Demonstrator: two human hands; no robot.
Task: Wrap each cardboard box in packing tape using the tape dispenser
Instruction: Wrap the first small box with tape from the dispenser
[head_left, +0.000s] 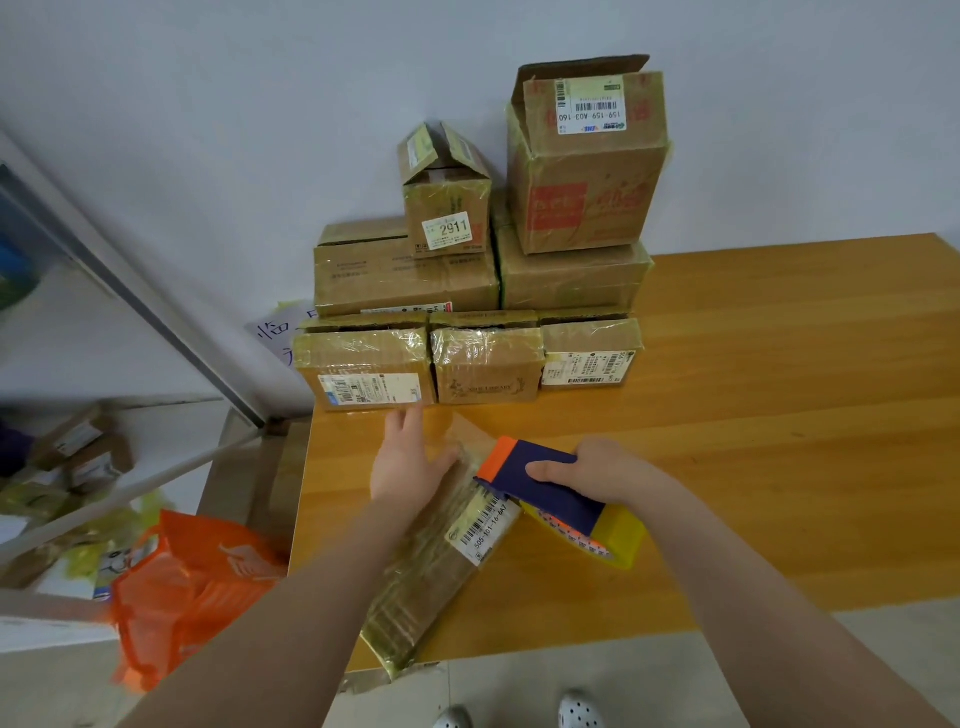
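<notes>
Cardboard box (441, 566), flat and taped, is laid aslant at the near edge of the wooden table (779, 415), one end overhanging. It is steadied by the left hand (410, 462), whose fingers are spread flat on its far end. The tape dispenser (550, 488) is gripped in the closed right hand (597, 473) and set against the box's labelled edge. Taped boxes (483, 312) are stacked by the wall.

"2911" on small box (448, 208) (label)
</notes>
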